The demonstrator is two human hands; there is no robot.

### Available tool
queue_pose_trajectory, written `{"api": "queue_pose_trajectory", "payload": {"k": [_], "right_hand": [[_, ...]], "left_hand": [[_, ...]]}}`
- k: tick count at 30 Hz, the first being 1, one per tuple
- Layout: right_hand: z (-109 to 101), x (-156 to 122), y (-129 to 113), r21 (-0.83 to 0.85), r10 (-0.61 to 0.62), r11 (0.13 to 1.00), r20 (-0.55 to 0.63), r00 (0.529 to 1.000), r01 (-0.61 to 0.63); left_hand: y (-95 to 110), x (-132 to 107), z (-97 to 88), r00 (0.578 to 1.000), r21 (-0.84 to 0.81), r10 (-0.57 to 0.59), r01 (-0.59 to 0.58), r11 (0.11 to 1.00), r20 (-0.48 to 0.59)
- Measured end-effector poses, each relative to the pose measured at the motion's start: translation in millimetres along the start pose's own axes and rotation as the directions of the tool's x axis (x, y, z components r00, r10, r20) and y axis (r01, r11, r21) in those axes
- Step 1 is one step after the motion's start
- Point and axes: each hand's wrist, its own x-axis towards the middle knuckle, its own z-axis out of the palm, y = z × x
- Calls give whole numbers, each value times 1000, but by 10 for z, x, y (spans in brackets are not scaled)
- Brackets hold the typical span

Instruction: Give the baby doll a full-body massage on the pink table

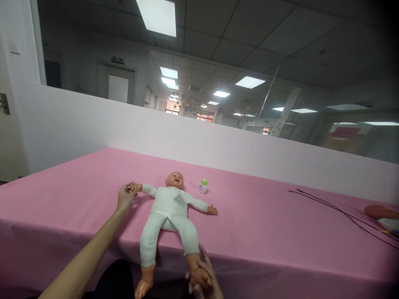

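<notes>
A baby doll in a white cloth body lies on its back on the pink-covered table, head toward the wall and legs hanging over the front edge. My left hand is closed around the doll's hand on the left side. At the table's edge, my right hand wraps the doll's foot on the right side from behind and below. The doll's other arm lies stretched out to the right, and its other foot dangles free. A small bottle with a green cap stands beside the doll's head.
Two thin black cables run across the right part of the table. Another doll-like object lies partly out of view at the right edge. Behind the table rises a white half wall with glass above. A door is at far left.
</notes>
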Motion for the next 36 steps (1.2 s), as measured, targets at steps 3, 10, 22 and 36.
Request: {"api": "queue_pose_trajectory", "payload": {"k": [3,10,22,36], "right_hand": [[187,271,-332,-23,-162,987,-1,987,162],[799,1257,-612,-173,-190,954,280,941,244],[-73,430,24,122,-124,989,419,900,80],[777,1260,-622,-90,-93,989,258,962,120]], "left_hand": [[28,-5,300,1000,20,19,-18,1000,-21],[39,-336,836,912,134,288,-338,932,292],[-345,-141,615,976,199,217,-207,958,-32],[-181,-348,644,788,171,414,-533,829,456]]}}
